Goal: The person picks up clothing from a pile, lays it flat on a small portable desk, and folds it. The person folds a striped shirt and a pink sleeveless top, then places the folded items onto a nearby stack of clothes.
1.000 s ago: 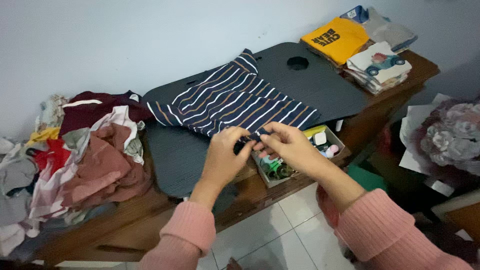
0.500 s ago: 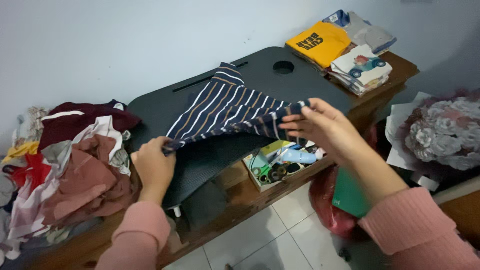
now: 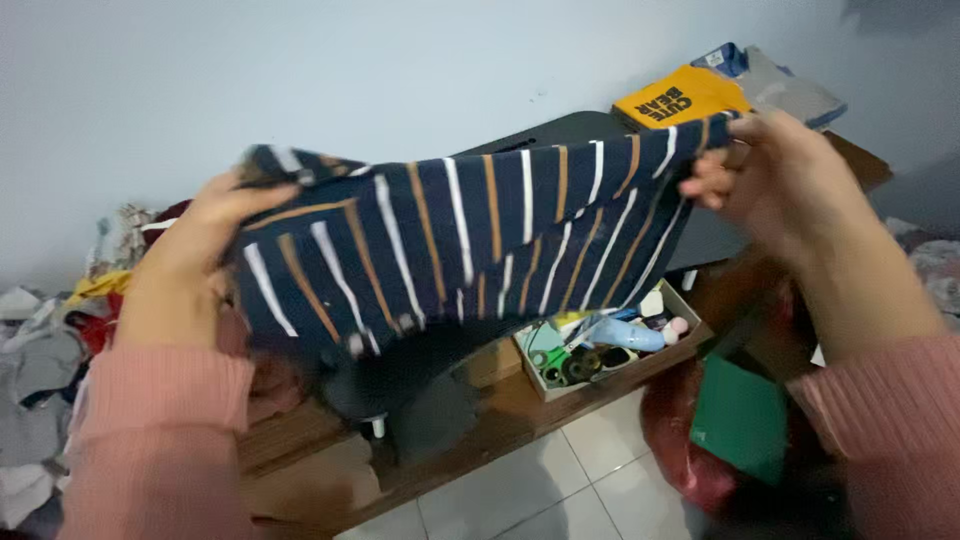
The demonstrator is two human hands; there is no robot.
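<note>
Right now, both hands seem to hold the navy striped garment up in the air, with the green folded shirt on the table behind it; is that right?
Not quite: in the head view the folded shirt behind is yellow, not green. The rest holds: the left hand and right hand hold the navy striped garment up in the air.

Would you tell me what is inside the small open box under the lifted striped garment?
The cardboard box shows a light blue tube, green-handled scissors and small pale containers. The striped garment covers its back edge, so anything there is hidden.
</note>
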